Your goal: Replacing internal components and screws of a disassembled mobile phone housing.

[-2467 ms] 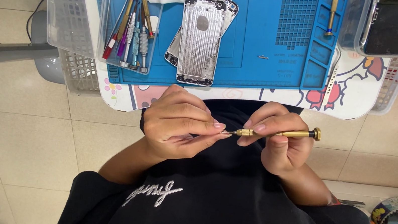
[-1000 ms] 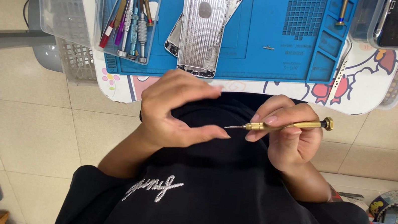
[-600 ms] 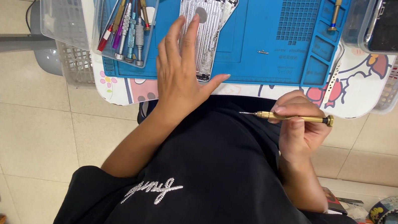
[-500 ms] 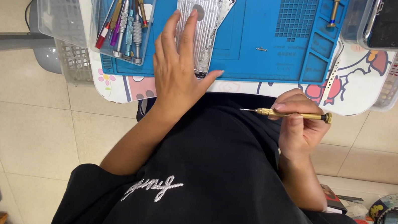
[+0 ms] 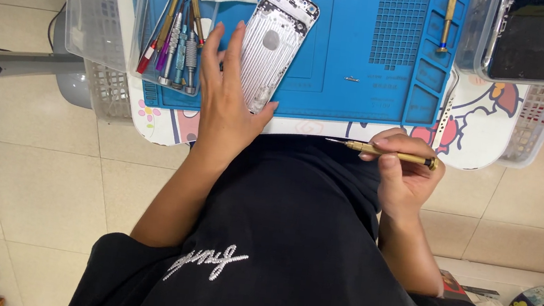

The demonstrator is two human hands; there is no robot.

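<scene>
On the blue mat (image 5: 366, 61), the left hand (image 5: 223, 98) lies spread beside the silver phone shell (image 5: 272, 49), fingers touching its left edge; the shell's long axis runs near-to-far, tilted right. The right hand (image 5: 404, 173) pinches a brass screwdriver (image 5: 383, 151) near the table edge, tip pointing left. A careless nudge could, I judge, slide the shell or loose screws off.

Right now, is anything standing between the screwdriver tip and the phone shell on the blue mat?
Only the left hand, resting on the phone shell. The right hand holds the screwdriver off the blue mat.
</scene>
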